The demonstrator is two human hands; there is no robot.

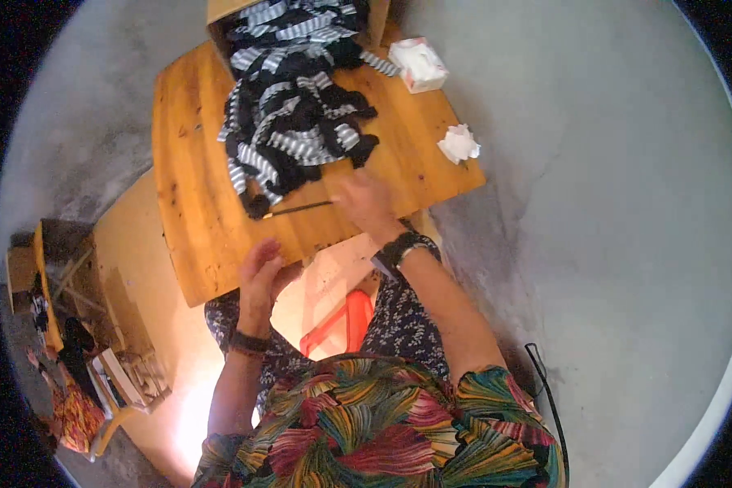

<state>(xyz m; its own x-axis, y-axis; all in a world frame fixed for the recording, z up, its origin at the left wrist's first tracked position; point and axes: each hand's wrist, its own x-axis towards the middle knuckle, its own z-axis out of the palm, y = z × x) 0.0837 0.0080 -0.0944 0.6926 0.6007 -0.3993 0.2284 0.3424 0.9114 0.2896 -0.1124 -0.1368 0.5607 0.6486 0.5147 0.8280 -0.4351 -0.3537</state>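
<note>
A heap of small black and grey-white striped fabric pieces lies on the wooden table, spilling from a cardboard box at the far end. In front of the heap is a thin dark stick with a pale tip. Its right end reaches my right hand, which is smeared by motion over the table; whether the fingers grip the stick does not show clearly. My left hand is at the table's near edge, fingers curved and apart from the thumb, with nothing visible in it.
A tissue box stands at the table's far right, with a crumpled white tissue nearer. Below, between my knees, is something red. Another person in orange patterned clothing is by a second table at lower left.
</note>
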